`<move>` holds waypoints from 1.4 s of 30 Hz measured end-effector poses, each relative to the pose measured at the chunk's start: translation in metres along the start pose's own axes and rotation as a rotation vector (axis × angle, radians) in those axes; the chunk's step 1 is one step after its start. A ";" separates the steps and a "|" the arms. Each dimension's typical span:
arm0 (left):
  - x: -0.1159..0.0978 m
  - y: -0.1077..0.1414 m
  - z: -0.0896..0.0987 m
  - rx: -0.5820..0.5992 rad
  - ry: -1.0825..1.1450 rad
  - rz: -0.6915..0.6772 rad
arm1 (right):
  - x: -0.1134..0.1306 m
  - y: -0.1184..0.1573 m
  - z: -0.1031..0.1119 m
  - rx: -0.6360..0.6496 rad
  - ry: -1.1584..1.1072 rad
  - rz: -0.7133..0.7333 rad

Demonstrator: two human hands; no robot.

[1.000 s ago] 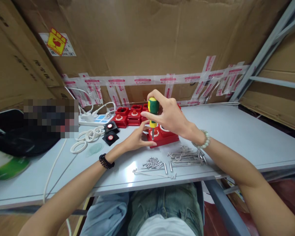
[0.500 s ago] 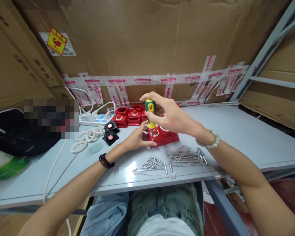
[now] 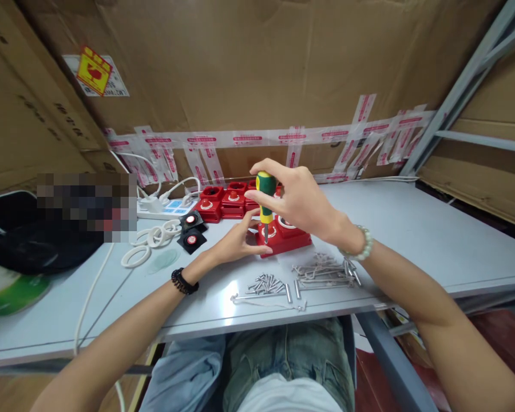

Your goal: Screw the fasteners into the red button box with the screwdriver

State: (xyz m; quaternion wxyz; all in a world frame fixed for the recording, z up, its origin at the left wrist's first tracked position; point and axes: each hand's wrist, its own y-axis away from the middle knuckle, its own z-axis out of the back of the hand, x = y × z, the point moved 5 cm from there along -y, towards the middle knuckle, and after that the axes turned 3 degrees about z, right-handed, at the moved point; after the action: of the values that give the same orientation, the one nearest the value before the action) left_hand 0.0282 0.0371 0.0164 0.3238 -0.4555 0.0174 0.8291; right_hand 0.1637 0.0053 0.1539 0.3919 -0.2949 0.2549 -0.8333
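My right hand [image 3: 304, 200] grips a green and yellow screwdriver [image 3: 266, 214] by its handle, thumb and index finger apart around it. The screwdriver stands nearly upright, its tip down at the near left corner of a red box [image 3: 288, 245] with a dial and a round opening. Whether a screw sits under the tip is too small to tell. My left hand [image 3: 236, 243] holds the left end of this box between thumb and fingers, steady on the table. In front lie a heap of small screws [image 3: 266, 284] and several metal rods with white cords [image 3: 326, 274].
Similar red boxes [image 3: 208, 212] stand in a row behind. To the left lie white rings [image 3: 131, 265], clear discs [image 3: 163, 260] and black square pieces [image 3: 191, 241]. A white power strip [image 3: 165, 210] with cables sits against the cardboard [image 3: 257, 68].
My right hand has turned slightly around the screwdriver handle, and the handle has tipped a little to the right. My left hand keeps its hold on the red box.
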 end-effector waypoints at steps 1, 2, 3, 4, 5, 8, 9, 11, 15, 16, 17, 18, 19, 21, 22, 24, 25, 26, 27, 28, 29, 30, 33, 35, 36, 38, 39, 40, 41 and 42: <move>0.000 0.000 0.000 0.007 0.005 0.007 | -0.001 0.000 0.000 -0.040 0.071 -0.032; 0.000 0.000 0.000 0.011 0.010 0.013 | -0.001 0.000 0.001 -0.062 0.122 -0.052; 0.000 0.000 0.000 0.012 0.014 0.018 | 0.000 0.001 0.002 -0.059 0.140 -0.057; 0.001 0.000 0.000 0.012 0.016 0.023 | 0.001 0.001 0.002 -0.033 0.122 -0.046; 0.001 0.000 0.000 0.010 0.015 0.025 | 0.003 0.001 0.003 0.010 0.074 -0.024; 0.001 0.001 0.000 0.003 0.010 0.028 | 0.008 0.002 0.003 0.151 -0.071 0.039; 0.001 0.001 0.000 0.001 0.009 0.030 | 0.008 0.002 0.003 0.148 -0.058 0.024; 0.002 0.001 0.000 0.000 0.007 0.040 | 0.003 0.001 0.005 0.062 0.065 -0.048; 0.003 0.001 0.000 0.003 0.007 0.046 | 0.000 0.001 0.004 -0.001 0.150 -0.084; 0.003 0.001 0.000 0.002 0.008 0.039 | 0.001 0.001 0.002 0.049 0.087 -0.053; 0.002 0.001 0.000 0.000 0.009 0.028 | 0.003 0.001 0.000 0.104 0.013 -0.020; 0.002 0.001 0.000 -0.004 0.007 0.016 | 0.006 0.002 -0.001 0.156 -0.052 0.009; 0.002 0.001 0.000 -0.009 0.002 0.006 | 0.007 0.002 -0.003 0.183 -0.083 0.026; 0.002 0.000 0.000 -0.018 -0.009 -0.003 | 0.007 0.002 -0.002 0.129 -0.010 0.002; 0.002 0.000 0.000 -0.018 -0.010 -0.004 | 0.006 0.001 -0.002 0.075 0.072 -0.024; 0.002 0.000 0.000 -0.009 -0.006 0.005 | 0.004 0.002 0.001 -0.019 0.228 -0.075; 0.003 0.000 0.000 -0.005 -0.004 0.010 | 0.003 0.002 0.002 -0.033 0.263 -0.082; 0.004 0.000 0.000 -0.002 -0.004 0.016 | 0.003 0.002 0.002 -0.014 0.258 -0.067; 0.004 0.000 0.000 0.001 -0.007 0.022 | 0.004 0.002 0.002 0.027 0.218 -0.039; 0.005 0.001 0.000 0.002 -0.008 0.027 | 0.005 0.003 0.002 0.080 0.157 -0.008; 0.005 0.001 0.000 0.001 -0.009 0.030 | 0.006 0.003 0.001 0.139 0.087 0.020; 0.006 0.001 0.000 0.001 -0.009 0.029 | 0.006 0.003 0.001 0.183 0.030 0.036; 0.005 0.000 0.000 -0.007 -0.017 0.010 | 0.003 0.002 0.001 0.123 0.055 -0.027; 0.004 0.000 0.000 -0.011 -0.028 -0.007 | 0.001 0.002 0.002 0.022 0.145 -0.071; 0.004 0.000 0.000 -0.012 -0.032 -0.012 | 0.002 0.002 0.001 0.006 0.153 -0.067; 0.004 0.000 0.000 -0.012 -0.033 -0.018 | 0.005 0.002 -0.002 0.063 0.061 -0.003; 0.004 0.000 0.000 -0.015 -0.031 -0.021 | 0.008 0.002 -0.004 0.113 -0.013 0.043; 0.004 0.000 0.000 -0.017 -0.030 -0.023 | 0.010 0.002 -0.005 0.165 -0.079 0.084; 0.004 0.000 0.000 -0.020 -0.030 -0.021 | 0.011 0.003 -0.006 0.193 -0.113 0.103; 0.004 0.000 0.000 -0.022 -0.031 -0.016 | 0.010 0.003 -0.006 0.185 -0.100 0.094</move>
State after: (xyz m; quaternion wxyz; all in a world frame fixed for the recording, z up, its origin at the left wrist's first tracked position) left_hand 0.0266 0.0395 0.0138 0.3254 -0.4461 -0.0006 0.8337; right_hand 0.1561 -0.0032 0.1508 0.4684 -0.2862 0.1705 -0.8183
